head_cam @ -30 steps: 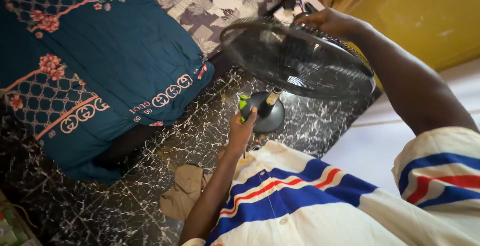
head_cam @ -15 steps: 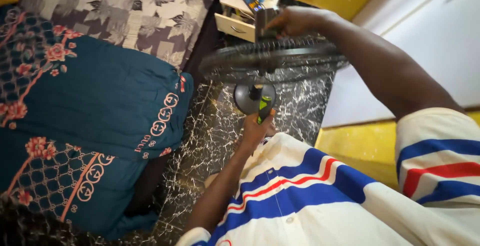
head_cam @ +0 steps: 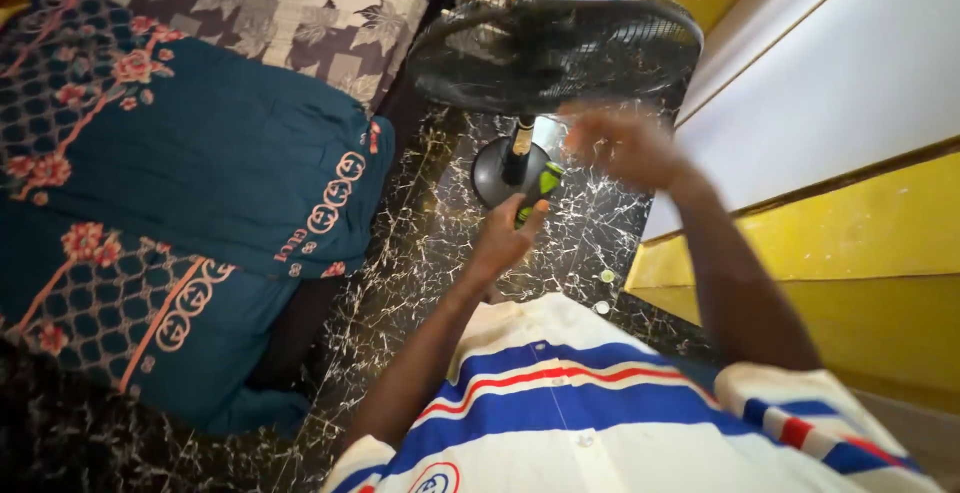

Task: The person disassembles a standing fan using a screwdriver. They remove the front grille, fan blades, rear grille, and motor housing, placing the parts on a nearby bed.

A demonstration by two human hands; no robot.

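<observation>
A black standing fan [head_cam: 560, 48] rises from its round base [head_cam: 505, 168] on the dark marbled floor. My left hand [head_cam: 505, 238] is closed around a green and black screwdriver [head_cam: 537, 191], held just in front of the fan's base and pole. My right hand [head_cam: 620, 148] hovers blurred below the fan's wire guard, off the fan, fingers spread and holding nothing.
A bed with a teal patterned cover [head_cam: 180, 183] and a grey leaf-print sheet [head_cam: 290, 8] fills the left. A white door [head_cam: 830, 83] and yellow wall [head_cam: 860, 273] stand at the right. Two small pale bits [head_cam: 605, 276] lie on the floor.
My right hand has let go of the fan head's back and dropped below the guard. The view has shifted, and the fan now stands upright. The left hand still holds the screwdriver.
</observation>
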